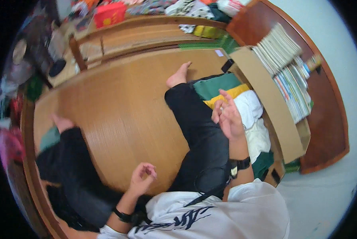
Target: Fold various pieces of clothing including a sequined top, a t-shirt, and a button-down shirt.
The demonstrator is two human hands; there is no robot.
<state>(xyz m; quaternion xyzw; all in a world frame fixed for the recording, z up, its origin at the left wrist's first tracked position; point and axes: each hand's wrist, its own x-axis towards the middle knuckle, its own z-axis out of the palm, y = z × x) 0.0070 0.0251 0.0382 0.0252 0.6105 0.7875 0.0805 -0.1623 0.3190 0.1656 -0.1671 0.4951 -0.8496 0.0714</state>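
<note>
My left hand point(142, 177) is raised near my lap, its fingers curled with a gap between thumb and fingertips, holding nothing. My right hand point(227, 116) is held up with the palm turned upward and fingers partly spread, nothing in it. It is above my right leg, in front of folded clothes: a green cloth point(217, 85), a yellow cloth point(244, 89), a white cloth point(250, 104) and a cream-white cloth point(259, 139). A dark green cloth point(262, 164) is near my right elbow. Each wrist has a black strap. My legs are spread on a woven mat point(127, 119).
At the right, a cardboard box point(271, 104) holds rows of books point(292, 92) and is beside a brown wooden headboard point(331, 125). A wooden bed rail point(148, 21) runs across the top, with clothes and a red box point(110, 14) behind it. A black object point(227, 65) is near the mat's corner.
</note>
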